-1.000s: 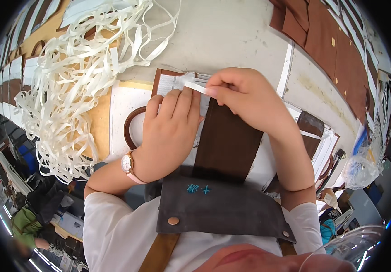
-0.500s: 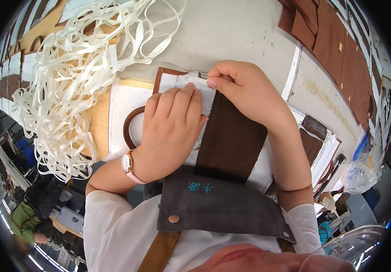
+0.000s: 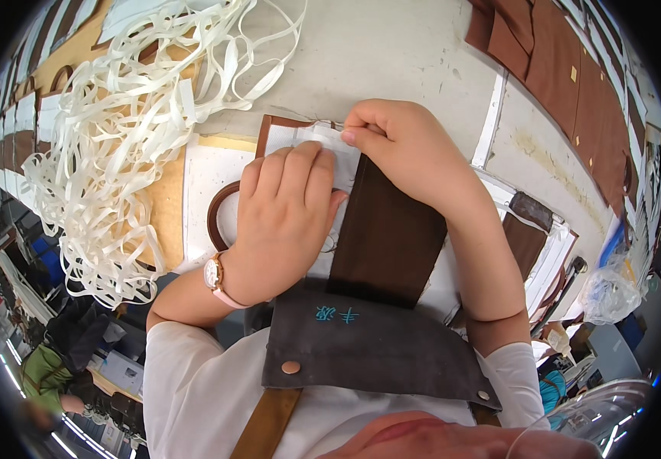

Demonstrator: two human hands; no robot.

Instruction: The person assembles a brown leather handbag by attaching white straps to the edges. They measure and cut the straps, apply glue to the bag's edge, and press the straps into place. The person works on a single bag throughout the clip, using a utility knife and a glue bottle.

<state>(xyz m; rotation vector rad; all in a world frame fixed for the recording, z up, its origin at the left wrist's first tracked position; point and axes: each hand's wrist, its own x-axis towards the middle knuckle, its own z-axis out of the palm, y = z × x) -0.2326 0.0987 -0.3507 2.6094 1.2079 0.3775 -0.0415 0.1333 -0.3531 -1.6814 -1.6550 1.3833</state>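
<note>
Head view: my left hand (image 3: 280, 218), flat with fingers together, seemingly steadies white lining (image 3: 277, 136) while my right hand (image 3: 405, 141) pinches white tape (image 3: 329, 133).

My fabric panel (image 3: 388, 229) is dark brown, ribbon heap (image 3: 127, 149) off-white, apron (image 3: 368, 356) charcoal, watch strap (image 3: 231, 300) pale pink, desk (image 3: 368, 61) kinda greyish beige.

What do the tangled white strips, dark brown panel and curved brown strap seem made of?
White strips: probably synthetic tape; thin, supple loops, slight sheen.
Dark brown panel: flat, matte; fabric or imitation leather, unclear which.
Brown strap: perhaps leather-like; smooth, holding its curve.
</note>
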